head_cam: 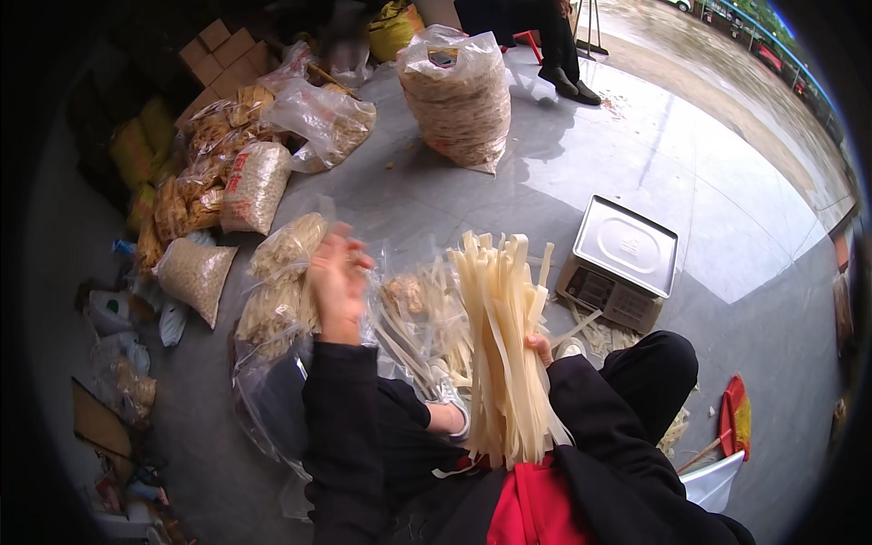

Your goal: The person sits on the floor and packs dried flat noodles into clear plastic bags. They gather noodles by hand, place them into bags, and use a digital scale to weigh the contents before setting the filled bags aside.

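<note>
A thick bundle of long, pale, flat dried strips [501, 354] stands upright over my lap, with my right hand [539, 346] closed on its right side. My left hand [340, 279] is raised to the left of the bundle, blurred, with its fingers apart and nothing seen in it. Beside and below it lie clear plastic bags of the same kind of strips [272, 313]. Between my hands, more loose strips [439, 306] lie in clear plastic on the floor. A digital scale with a metal tray [625, 245] sits to the right of the bundle.
A large clear sack of pale pieces [460, 102] stands ahead. Filled bags [257, 187] and cardboard boxes [225, 58] are piled at the left. A seated person's legs [562, 48] show at the top. Strip scraps [606, 334] lie under the scale; a red and yellow object [736, 415] lies at the right.
</note>
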`<state>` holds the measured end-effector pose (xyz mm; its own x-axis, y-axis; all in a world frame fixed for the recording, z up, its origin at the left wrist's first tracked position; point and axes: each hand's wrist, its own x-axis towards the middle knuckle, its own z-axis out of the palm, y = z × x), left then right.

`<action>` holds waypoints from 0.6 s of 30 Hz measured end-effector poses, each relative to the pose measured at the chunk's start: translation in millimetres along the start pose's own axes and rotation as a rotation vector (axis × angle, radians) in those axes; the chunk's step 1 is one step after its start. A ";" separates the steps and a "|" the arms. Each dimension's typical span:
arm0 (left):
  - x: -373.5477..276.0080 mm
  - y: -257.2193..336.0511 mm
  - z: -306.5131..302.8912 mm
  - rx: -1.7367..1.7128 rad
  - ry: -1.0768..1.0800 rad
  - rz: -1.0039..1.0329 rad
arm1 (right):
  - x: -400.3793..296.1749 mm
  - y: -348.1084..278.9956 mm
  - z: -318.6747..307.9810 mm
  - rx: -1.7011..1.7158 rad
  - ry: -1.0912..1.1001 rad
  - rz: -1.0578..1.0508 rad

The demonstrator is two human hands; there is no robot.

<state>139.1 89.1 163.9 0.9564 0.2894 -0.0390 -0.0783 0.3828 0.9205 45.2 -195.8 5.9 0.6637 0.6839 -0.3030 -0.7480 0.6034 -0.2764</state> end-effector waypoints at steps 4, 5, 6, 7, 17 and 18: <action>-51.4 -104.1 -2.0 -0.118 0.002 -0.485 | 3.8 2.8 1.2 0.004 -0.007 0.023; -62.8 -117.2 -3.0 -0.101 -0.025 -0.525 | 4.3 2.1 2.3 0.001 -0.007 0.024; -72.4 -124.6 -0.9 -0.068 -0.033 -0.541 | 5.4 3.1 2.8 0.001 -0.008 0.029; -79.0 -131.2 1.6 -0.035 -0.041 -0.556 | 6.3 3.9 3.6 0.002 -0.009 0.035; -111.3 -125.0 48.1 -0.124 -0.206 -0.346 | 4.1 7.7 27.9 -0.046 0.127 0.110; -109.7 -129.0 48.2 0.044 -0.195 -0.288 | 1.1 4.8 32.2 -0.104 0.160 0.131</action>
<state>57.9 -34.3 68.2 0.9736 0.0005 -0.2283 0.2105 0.3852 0.8985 42.1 -179.0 33.6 0.5600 0.6750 -0.4805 -0.8285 0.4628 -0.3154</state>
